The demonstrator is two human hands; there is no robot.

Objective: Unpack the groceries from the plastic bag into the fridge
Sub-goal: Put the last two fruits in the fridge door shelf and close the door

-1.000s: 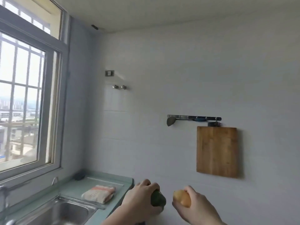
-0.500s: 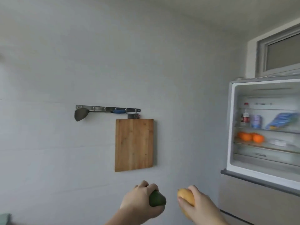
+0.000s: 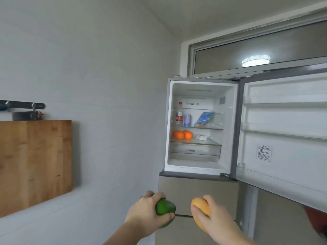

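My left hand (image 3: 145, 214) grips a green fruit (image 3: 165, 208) low in the middle of the view. Beside it my right hand (image 3: 215, 221) grips a yellow-orange fruit (image 3: 200, 212). Both are held below and in front of the fridge (image 3: 200, 168), whose upper compartment stands open. Its door (image 3: 283, 138) is swung out to the right with bare door shelves. Inside, oranges (image 3: 182, 134) and a small white box (image 3: 200, 137) lie on the lower glass shelf. A bottle (image 3: 179, 116), a can (image 3: 187, 119) and a blue packet (image 3: 204, 119) stand on the shelf above. The plastic bag is out of view.
A wooden cutting board (image 3: 35, 161) hangs on the white tiled wall at left under a hook rail (image 3: 23, 105). A drawer (image 3: 195, 151) sits under the fridge's glass shelf. The lower fridge door (image 3: 196, 193) is closed. A transom window (image 3: 256, 53) runs above the fridge.
The view has swung right from the sink and window past the cutting board to the open fridge, which is now nearer and central. Both hands keep hold of their fruit.
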